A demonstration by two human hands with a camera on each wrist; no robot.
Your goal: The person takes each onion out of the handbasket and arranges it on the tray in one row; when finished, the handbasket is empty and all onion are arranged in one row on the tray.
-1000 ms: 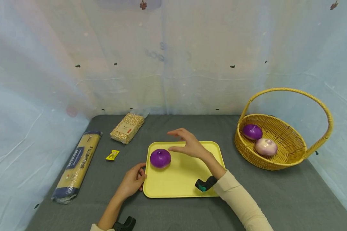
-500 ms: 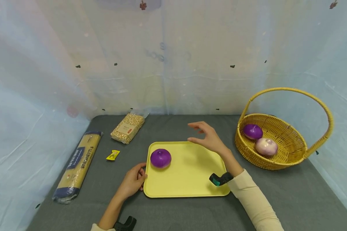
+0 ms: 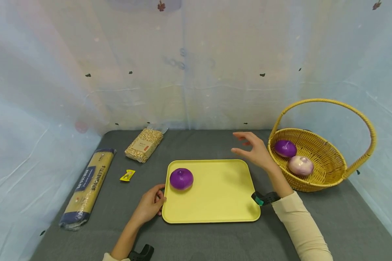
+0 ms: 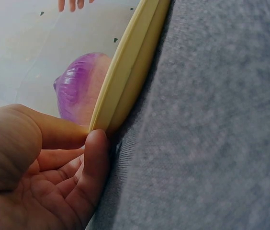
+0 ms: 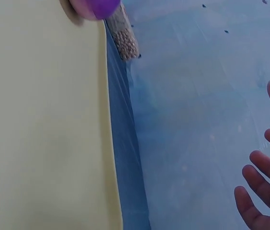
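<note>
A purple onion (image 3: pixel 181 179) sits on the left part of a yellow tray (image 3: pixel 212 195). My left hand (image 3: pixel 150 203) is at the tray's left edge; in the left wrist view its thumb and a finger (image 4: pixel 96 143) pinch the rim, with the onion (image 4: pixel 80 88) just beyond. My right hand (image 3: pixel 255 150) hovers over the tray's far right corner, beside the basket (image 3: pixel 330 170), fingers spread and nothing between them. In the right wrist view that hand (image 5: pixel 269 187) shows its parted fingers at the right side.
Inside the wicker basket lie a purple onion (image 3: pixel 285 148) and a paler onion (image 3: pixel 301 166); its tall handle (image 3: pixel 326 100) arches above. To the left are a spaghetti pack (image 3: pixel 88 188), a small yellow packet (image 3: pixel 127 175) and a bag of grains (image 3: pixel 144 145).
My right hand has moved away from the onion on the tray, rightward and slightly back toward the basket. The left hand and the tray have stayed put.
</note>
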